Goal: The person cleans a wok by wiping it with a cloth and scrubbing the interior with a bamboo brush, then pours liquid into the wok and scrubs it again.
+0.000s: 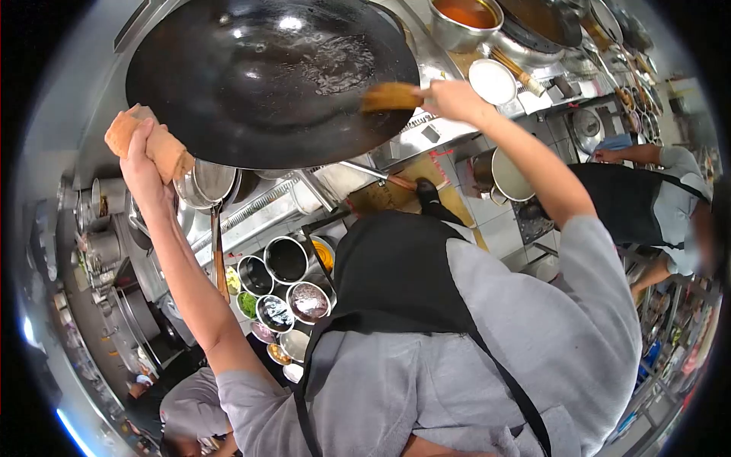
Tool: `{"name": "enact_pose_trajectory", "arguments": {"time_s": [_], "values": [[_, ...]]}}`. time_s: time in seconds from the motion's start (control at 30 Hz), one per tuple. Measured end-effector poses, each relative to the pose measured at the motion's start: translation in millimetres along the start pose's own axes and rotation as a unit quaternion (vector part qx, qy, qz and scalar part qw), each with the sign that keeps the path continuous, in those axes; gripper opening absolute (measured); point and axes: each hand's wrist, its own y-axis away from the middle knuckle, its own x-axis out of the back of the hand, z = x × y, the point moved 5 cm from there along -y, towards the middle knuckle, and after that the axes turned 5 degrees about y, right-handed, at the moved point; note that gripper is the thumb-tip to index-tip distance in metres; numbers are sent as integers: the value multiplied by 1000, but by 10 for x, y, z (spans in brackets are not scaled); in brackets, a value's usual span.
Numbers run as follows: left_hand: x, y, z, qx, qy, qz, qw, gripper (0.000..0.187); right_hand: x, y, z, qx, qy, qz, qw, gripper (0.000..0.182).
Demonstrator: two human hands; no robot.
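Note:
A large black wok [251, 114] fills the top of the view, tilted toward me, with a wet patch of liquid at its right side. My left hand [141, 160] is closed around a folded orange-brown cloth [167, 152] at the wok's left rim; whether a handle lies under the cloth is hidden. At the right rim, my right hand [455, 102] grips a yellow-brown wok brush [390, 97], blurred by motion. The brush head reaches over the inside of the wok.
A strainer [205, 184] hangs below the wok's left side. Several metal containers of ingredients [286, 260] stand lower left. A pot of red-orange liquid [466, 14] and a white bowl [492, 81] sit upper right. One co-worker [632, 202] stands at right, another [198, 404] at lower left.

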Motion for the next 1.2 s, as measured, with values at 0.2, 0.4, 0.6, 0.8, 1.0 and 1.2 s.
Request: {"name": "enact_pose_trajectory", "arguments": {"time_s": [0.2, 0.4, 0.6, 0.8, 1.0, 1.2], "values": [[-80, 21, 76, -12, -17, -12, 1000, 42, -180, -183, 214, -82, 59, 59, 993, 39], [-247, 59, 160, 33, -1, 21, 999, 45, -116, -72, 177, -101, -4, 88, 991, 44], [-633, 226, 453, -24, -23, -7, 999, 48, -287, -79, 223, -65, -6, 87, 994, 44], [-1034, 279, 756, -52, -71, -30, 996, 48, -456, -27, 191, -66, -50, 122, 989, 46], [-1420, 167, 1058, -67, -121, -61, 989, 42, -517, -38, 198, -65, -96, 131, 985, 46], [-1804, 123, 1256, -53, -166, -59, 983, 39, -526, -54, 232, -50, -137, 138, 980, 44]]}}
